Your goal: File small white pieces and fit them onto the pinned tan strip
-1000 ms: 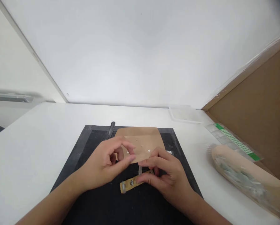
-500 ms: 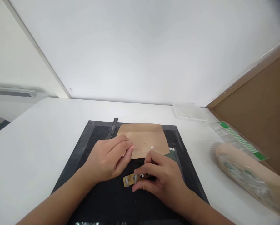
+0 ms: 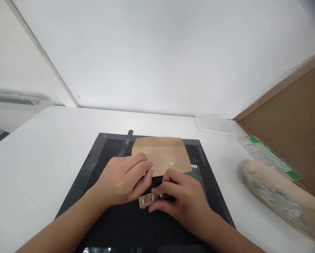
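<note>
My right hand (image 3: 185,196) pinches a small yellowish strip (image 3: 147,199) between thumb and fingers, just above the black mat (image 3: 115,225). Upright whitish, translucent pieces stand on the strip's left part; its right end is hidden under my fingers. My left hand (image 3: 127,177) is closed, thumb against the curled index finger, above and left of the strip. Whatever it may pinch cannot be made out. Behind both hands lies a shallow tan paper tray (image 3: 160,142), holding a white bit (image 3: 171,163) and a few tiny scraps. The left fingertips overlap its front edge in view.
A dark, narrow tool (image 3: 126,142) lies left of the tray. A green piece with white ovals (image 3: 193,169) shows behind my right hand. To the right are a clear shallow tray (image 3: 212,125), a green-edged plastic organiser (image 3: 273,156) and a tan tray (image 3: 255,167) of bagged parts.
My left hand has shifted slightly to the right, with its fingertips still closed. My right hand stays on the strip. The whole view has tilted a little.
</note>
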A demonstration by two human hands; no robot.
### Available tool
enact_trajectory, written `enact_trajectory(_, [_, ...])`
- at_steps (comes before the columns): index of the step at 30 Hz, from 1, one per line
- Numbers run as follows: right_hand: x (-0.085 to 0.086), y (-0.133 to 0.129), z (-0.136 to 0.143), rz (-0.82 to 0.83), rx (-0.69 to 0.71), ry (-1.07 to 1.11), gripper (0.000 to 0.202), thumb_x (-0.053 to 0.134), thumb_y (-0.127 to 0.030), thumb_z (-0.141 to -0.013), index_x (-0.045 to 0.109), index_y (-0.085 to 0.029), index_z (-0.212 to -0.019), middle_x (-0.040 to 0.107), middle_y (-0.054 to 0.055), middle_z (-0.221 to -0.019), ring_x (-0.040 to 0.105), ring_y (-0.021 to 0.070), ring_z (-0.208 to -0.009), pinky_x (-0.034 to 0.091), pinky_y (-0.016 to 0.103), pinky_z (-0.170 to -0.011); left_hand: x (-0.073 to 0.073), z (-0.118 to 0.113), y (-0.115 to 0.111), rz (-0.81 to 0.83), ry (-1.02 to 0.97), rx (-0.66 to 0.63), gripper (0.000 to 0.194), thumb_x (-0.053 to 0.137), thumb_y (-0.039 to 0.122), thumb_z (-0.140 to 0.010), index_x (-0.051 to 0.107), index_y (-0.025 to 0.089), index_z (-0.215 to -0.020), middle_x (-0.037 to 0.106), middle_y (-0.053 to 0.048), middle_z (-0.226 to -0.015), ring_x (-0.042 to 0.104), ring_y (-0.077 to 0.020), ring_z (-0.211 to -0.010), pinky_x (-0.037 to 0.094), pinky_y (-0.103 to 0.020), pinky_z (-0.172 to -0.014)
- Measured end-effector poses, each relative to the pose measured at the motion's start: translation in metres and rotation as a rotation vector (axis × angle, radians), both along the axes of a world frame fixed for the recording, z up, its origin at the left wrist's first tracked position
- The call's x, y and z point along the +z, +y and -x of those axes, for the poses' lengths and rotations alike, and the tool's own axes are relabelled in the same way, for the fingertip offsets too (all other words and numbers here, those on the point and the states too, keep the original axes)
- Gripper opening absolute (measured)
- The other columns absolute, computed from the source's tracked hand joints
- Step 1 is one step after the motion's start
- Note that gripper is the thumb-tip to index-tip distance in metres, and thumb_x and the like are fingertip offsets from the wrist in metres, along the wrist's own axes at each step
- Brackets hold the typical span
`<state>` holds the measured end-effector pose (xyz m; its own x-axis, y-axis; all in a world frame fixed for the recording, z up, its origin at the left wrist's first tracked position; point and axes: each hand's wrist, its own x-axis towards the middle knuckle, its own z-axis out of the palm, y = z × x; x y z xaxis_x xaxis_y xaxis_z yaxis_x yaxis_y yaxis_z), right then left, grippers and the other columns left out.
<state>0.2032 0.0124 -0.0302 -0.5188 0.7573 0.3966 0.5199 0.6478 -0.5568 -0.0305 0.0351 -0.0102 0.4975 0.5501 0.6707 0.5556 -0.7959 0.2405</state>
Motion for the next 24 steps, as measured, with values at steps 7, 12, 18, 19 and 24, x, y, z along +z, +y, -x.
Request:
enact_trajectory(7, [-0.0001, 0.0003, 0.0004, 0.004, 0.001, 0.002, 0.034, 0.083, -0.06, -0.085, 0.08, -0.026, -0.091, 0.064, -0.002, -0.081, 0.059, 0.0103, -0.065, 0.041, 0.024, -0.061, 0.0001, 0.0003, 0.0, -0.017, 0.01, 0.008, 0.009, 0.06, 0.009, -0.097, 0.063, 0.016, -0.101, 0.066, -0.003, -0.082, 0.057, -0.014, -0.066, 0.041, -0.027, -0.052])
enact_trajectory(12, [0.0001, 0.0002, -0.0002, 0.011, -0.003, -0.036, 0.032, 0.085, -0.057, -0.084, 0.079, -0.027, -0.091, 0.064, -0.003, -0.082, 0.059, 0.0105, -0.066, 0.041, 0.025, -0.062, 0.0004, 0.0002, -0.0005, -0.019, 0.003, 0.009, 0.009, 0.059, 0.01, -0.097, 0.063, 0.017, -0.101, 0.067, -0.003, -0.083, 0.059, -0.0138, -0.066, 0.043, -0.026, -0.053])
enact_trajectory(18, [0.0008, -0.0008, -0.0017, -0.05, 0.004, -0.105, 0.031, 0.081, -0.057, -0.09, 0.079, -0.027, -0.092, 0.063, -0.001, -0.083, 0.057, 0.0118, -0.067, 0.039, 0.028, -0.063, 0.0011, -0.0007, -0.0008, -0.022, 0.031, 0.02, 0.008, 0.059, 0.011, -0.098, 0.063, 0.018, -0.1, 0.067, -0.003, -0.082, 0.059, -0.0139, -0.064, 0.043, -0.026, -0.053])
enact_trajectory(19, [0.0007, -0.001, -0.0017, -0.059, 0.003, -0.112, 0.03, 0.08, -0.057, -0.09, 0.078, -0.027, -0.092, 0.063, -0.001, -0.083, 0.057, 0.012, -0.067, 0.039, 0.028, -0.063, 0.0011, -0.0007, -0.0007, -0.018, 0.031, 0.018, 0.008, 0.059, 0.011, -0.098, 0.063, 0.018, -0.1, 0.067, -0.003, -0.082, 0.059, -0.014, -0.064, 0.043, -0.026, -0.053])
enact_trajectory(24, [0.0016, -0.001, -0.0026, -0.085, -0.003, -0.118, 0.034, 0.082, -0.06, -0.087, 0.077, -0.028, -0.095, 0.063, -0.001, -0.084, 0.057, 0.0132, -0.068, 0.038, 0.029, -0.063, 0.0009, -0.0002, -0.0003, -0.013, 0.027, 0.015, 0.007, 0.062, 0.01, -0.096, 0.063, 0.017, -0.098, 0.066, -0.003, -0.081, 0.058, -0.0142, -0.063, 0.042, -0.027, -0.052])
